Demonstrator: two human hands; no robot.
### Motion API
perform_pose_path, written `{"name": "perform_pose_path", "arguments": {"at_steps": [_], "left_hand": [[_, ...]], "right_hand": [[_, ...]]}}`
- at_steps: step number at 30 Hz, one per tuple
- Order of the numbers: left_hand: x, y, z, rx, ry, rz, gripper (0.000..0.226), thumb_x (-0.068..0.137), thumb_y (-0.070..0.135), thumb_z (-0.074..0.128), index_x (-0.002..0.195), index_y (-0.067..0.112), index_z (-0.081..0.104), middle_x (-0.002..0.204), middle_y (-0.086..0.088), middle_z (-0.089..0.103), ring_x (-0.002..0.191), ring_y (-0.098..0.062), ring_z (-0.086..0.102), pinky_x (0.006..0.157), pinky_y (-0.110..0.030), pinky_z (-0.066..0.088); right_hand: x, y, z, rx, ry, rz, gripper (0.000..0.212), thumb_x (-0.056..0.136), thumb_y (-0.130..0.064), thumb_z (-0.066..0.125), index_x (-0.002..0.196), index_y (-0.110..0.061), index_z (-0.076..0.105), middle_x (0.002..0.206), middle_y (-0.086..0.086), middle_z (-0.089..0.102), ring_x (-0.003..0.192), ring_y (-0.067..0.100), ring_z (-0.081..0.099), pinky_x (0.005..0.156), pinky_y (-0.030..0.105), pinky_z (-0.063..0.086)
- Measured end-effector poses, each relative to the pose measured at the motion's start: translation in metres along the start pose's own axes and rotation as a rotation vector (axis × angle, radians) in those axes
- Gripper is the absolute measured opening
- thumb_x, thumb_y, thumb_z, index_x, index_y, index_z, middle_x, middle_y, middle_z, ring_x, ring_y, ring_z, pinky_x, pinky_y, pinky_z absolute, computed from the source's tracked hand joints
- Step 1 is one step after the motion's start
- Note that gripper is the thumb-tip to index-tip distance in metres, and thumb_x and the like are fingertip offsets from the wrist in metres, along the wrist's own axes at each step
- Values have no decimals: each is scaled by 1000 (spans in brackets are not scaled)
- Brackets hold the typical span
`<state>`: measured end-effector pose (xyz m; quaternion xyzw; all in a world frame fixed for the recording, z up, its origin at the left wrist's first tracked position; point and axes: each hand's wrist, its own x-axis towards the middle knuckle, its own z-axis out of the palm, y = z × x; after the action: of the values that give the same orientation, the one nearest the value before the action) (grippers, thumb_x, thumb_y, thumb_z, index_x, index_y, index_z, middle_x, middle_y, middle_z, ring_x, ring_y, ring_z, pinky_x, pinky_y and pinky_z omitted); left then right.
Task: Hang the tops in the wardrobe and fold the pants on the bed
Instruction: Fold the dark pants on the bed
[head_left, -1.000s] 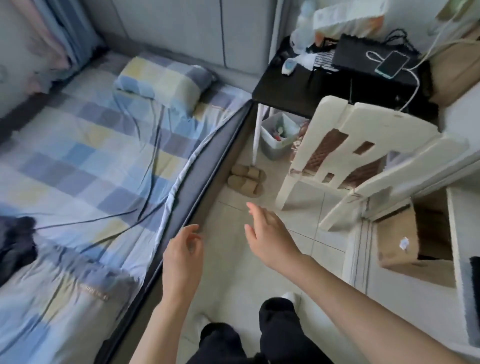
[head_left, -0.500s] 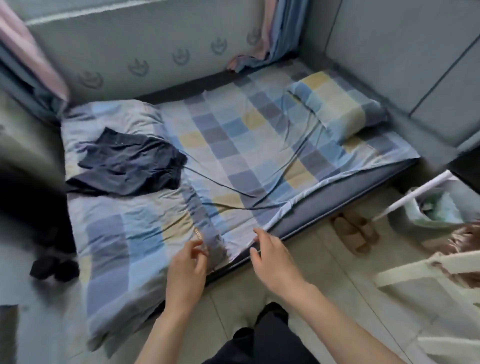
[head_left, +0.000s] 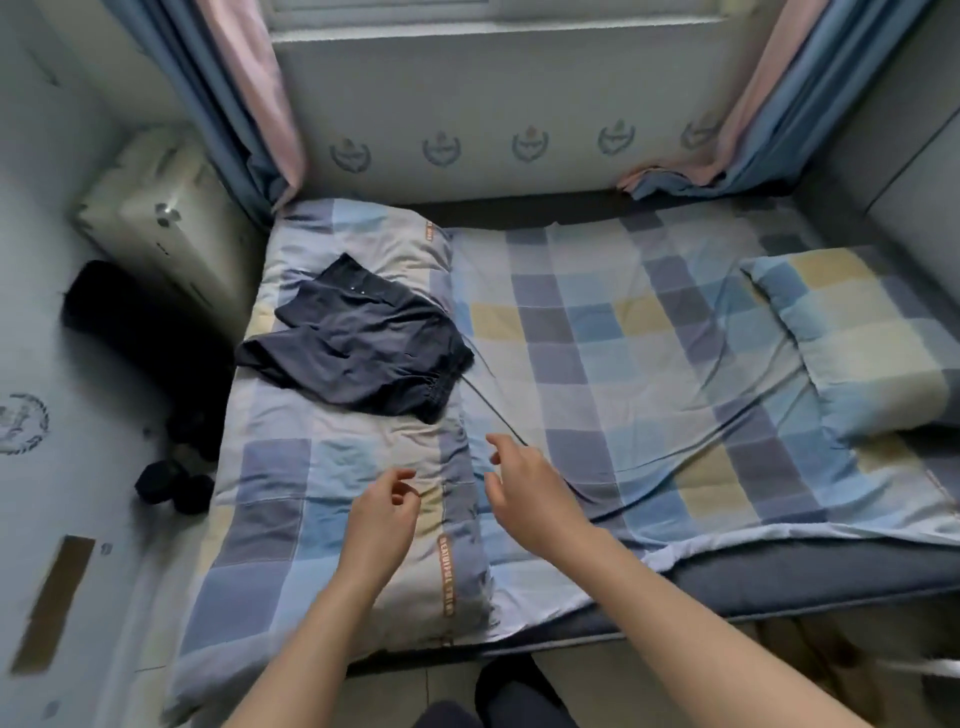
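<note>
Head view: we look down on the bed (head_left: 597, 322), its checked sheet filling most of the frame. A folded quilt (head_left: 332, 499) lies across its left part, a pillow (head_left: 852, 338) at right. Dark pants (head_left: 358, 348) lie crumpled on the quilt, left of centre. Below them, apart from the cloth, our left hand (head_left: 382, 519) and right hand (head_left: 524, 491) hover, fingers loosely curled, holding nothing.

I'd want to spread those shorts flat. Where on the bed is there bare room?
The checked sheet lies bare between the folded quilt and the pillow, just beyond the right hand. The quilt's near half, under the left hand, is free too. Its far half holds the dark shorts.
</note>
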<state>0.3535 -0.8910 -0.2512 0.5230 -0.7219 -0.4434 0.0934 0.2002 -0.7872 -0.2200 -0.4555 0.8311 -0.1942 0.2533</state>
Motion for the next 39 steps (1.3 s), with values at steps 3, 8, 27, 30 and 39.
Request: {"name": "perform_pose_path", "arguments": {"at_steps": [3,8,27,30,39], "left_hand": [[57,17,-5,63,15,12,25,93,14,51,114,20,61,96,0,65,93,-21,60,83,-37,50],[158,12,-11,216,11,40,27,94,16,51,120,15,58,106,2,59,102,-20,56,81,-29,41],[456,-178,167,743,-315,-41,95,87,52,61,154,37,-5,164,1,-9,148,-35,9,118,-50,19],[475,-193,197,785,-341,-67,101,84,59,62,154,36,-8,163,-2,-14,148,-39,2,117,-55,14],[486,-204,225,571,-28,62,35,76,32,70,100,16,50,114,-8,59,114,-29,51,87,-35,41]], "right_hand": [[59,-1,-17,-35,-18,-43,38,96,-20,41,134,-12,40,121,10,57,113,30,50,93,43,44],[166,5,-17,-83,-36,-48,30,94,-19,40,123,-10,46,109,12,60,98,33,54,83,45,48],[471,175,231,-387,-356,11,59,90,-7,54,141,-8,25,139,15,40,122,36,44,96,44,43],[491,181,259,-429,-395,-32,69,92,-8,53,149,-7,14,144,17,35,125,37,42,99,42,39],[481,202,291,-476,-367,-89,77,92,-8,52,153,-19,6,157,7,12,130,35,34,104,42,39]]}}
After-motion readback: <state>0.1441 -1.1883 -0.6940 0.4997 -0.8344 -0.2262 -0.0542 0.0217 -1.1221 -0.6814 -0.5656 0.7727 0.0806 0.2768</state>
